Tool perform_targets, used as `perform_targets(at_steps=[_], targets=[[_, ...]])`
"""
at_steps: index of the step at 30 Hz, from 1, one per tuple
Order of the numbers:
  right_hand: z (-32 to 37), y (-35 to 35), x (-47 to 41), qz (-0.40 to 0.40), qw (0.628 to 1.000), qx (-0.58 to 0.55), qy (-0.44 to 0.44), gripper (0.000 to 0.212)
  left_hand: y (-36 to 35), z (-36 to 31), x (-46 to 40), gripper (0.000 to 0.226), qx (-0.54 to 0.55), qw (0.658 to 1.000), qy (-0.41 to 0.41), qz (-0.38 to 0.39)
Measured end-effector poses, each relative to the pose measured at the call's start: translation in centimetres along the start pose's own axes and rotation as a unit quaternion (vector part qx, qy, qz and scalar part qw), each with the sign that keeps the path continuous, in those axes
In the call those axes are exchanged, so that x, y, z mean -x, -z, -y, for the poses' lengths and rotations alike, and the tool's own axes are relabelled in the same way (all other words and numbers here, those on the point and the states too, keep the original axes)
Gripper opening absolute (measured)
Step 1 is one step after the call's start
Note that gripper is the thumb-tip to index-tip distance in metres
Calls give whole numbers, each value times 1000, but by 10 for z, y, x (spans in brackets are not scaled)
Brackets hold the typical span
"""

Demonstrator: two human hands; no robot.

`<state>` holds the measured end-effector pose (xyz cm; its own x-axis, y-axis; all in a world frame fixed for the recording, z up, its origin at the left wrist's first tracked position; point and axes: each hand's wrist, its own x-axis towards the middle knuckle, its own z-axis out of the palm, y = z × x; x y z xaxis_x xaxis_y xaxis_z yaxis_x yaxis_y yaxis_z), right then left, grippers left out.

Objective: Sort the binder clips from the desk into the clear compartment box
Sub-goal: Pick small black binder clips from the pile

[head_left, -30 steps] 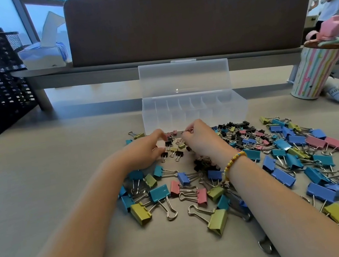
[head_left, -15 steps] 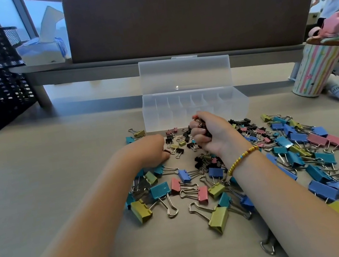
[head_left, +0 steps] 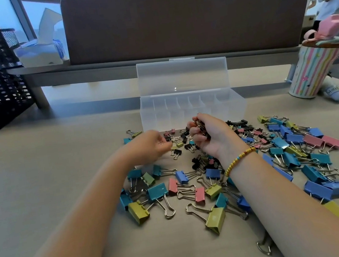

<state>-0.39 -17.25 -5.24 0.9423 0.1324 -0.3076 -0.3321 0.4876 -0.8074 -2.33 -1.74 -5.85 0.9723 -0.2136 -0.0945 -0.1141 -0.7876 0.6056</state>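
In the head view, the clear compartment box stands at the centre of the frame with its lid propped upright behind it, so its row of compartments, which look unfilled, lies open just beyond the pile. The binder clips are strewn over the desk across the middle and right of the frame, the small black ones nearest the box wall and the larger coloured ones toward the lower right. The right hand, just right of centre, is turned palm up and curled around a small handful of black clips, likely so they can be gathered and carried over in one go. The left hand, left of centre, hovers low over the small clips with fingers loosely bent; it appears to pinch something tiny, but blur keeps me from saying so. Both forearms reach in from the lower edge.
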Motion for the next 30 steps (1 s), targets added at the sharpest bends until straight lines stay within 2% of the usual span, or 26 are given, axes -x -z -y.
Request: perform_targets(at_steps=[1, 2, 5, 7, 8, 11, 12, 14, 16, 17, 18, 20, 22, 27, 30], targets=[[0, 0, 0, 0, 1000, -5, -3, 18, 3, -1, 0, 24, 137, 991, 9, 6], [0, 1, 0, 0, 1000, -9, -6, 18, 6, -1, 0, 28, 267, 964, 14, 11], [1, 2, -1, -8, 1000, -16, -9, 17, 7, -1, 0, 29, 535, 845, -2, 19], [2, 2, -2, -12, 1000, -8, -5, 19, 4, -2, 0, 26, 622, 782, -29, 17], [2, 2, -3, -11, 1000, 7, -2, 20, 2, -2, -1, 28, 641, 766, -37, 11], [1, 1, -3, 11, 985, 168, 28, 18, -1, -3, -7, 40, 641, 767, -14, -26], [0, 0, -1, 18, 964, 260, 42, 15, -2, -2, -10, 41, 620, 783, 3, -44], [1, -2, 2, 22, 890, 451, 69, 19, -5, 0, -16, 35, 506, 857, 34, -91], [-1, -3, 3, 35, 802, 587, 106, 22, -8, 7, -21, 23, 309, 938, 44, -150], [-2, -3, 2, 46, 762, 633, 130, 24, -9, 12, -23, 18, 201, 964, 25, -171], [-4, -2, 1, 56, 728, 667, 152, 25, -10, 17, -24, 22, 86, 980, -4, -177], [-7, -1, 2, 73, 664, 723, 174, 29, -11, 25, -22, 36, -131, 981, -26, -138], [-9, -1, 3, 86, 609, 769, 175, 33, -10, 26, -18, 40, -245, 964, -21, -98], [-7, -4, 9, 110, 534, 818, 184, 37, -10, 23, -17, 44, -336, 938, -60, -62], [-5, -5, 11, 117, 497, 839, 186, 40, -10, 19, -16, 63, -379, 922, -68, -43]])
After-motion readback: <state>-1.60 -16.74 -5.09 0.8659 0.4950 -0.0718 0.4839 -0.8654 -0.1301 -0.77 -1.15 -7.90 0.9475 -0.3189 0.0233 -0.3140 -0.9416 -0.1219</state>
